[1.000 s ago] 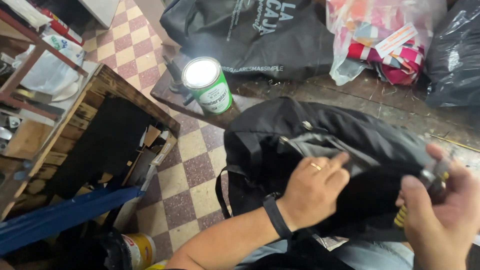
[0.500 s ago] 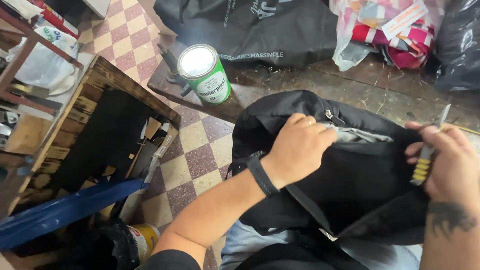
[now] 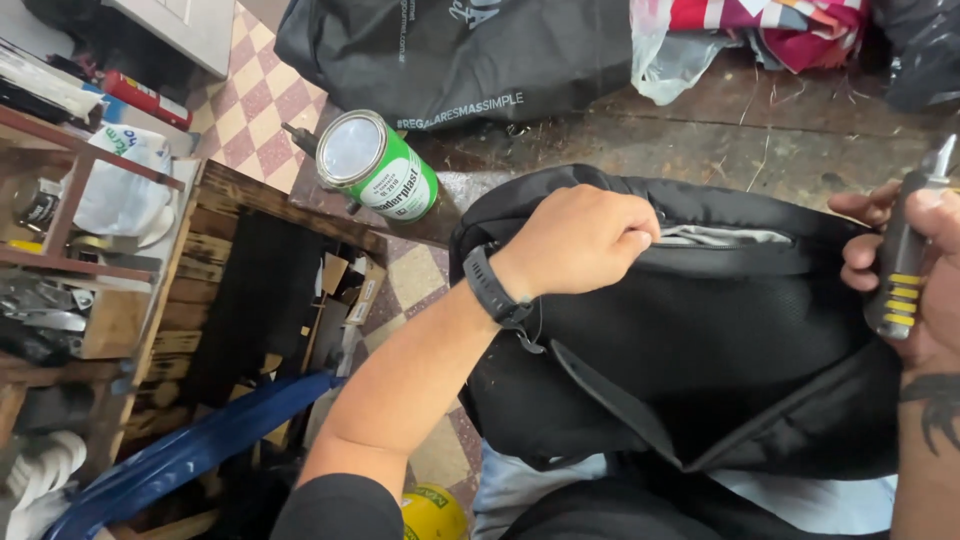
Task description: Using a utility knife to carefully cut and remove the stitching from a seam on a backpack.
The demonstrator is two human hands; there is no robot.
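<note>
Black backpack (image 3: 700,360) on lap, both hands at its top edge.
Left hand (image 3: 580,240): grip closed on the fabric beside the grey zipper opening (image 3: 725,237). Right hand (image 3: 915,270): grip closed around a black screwdriver with yellow bands (image 3: 900,270), tip upward. Green can (image 3: 375,165) stands on the floor, well apart.

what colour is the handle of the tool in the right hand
Black with yellow stripes, on the tool in the head view.
</note>
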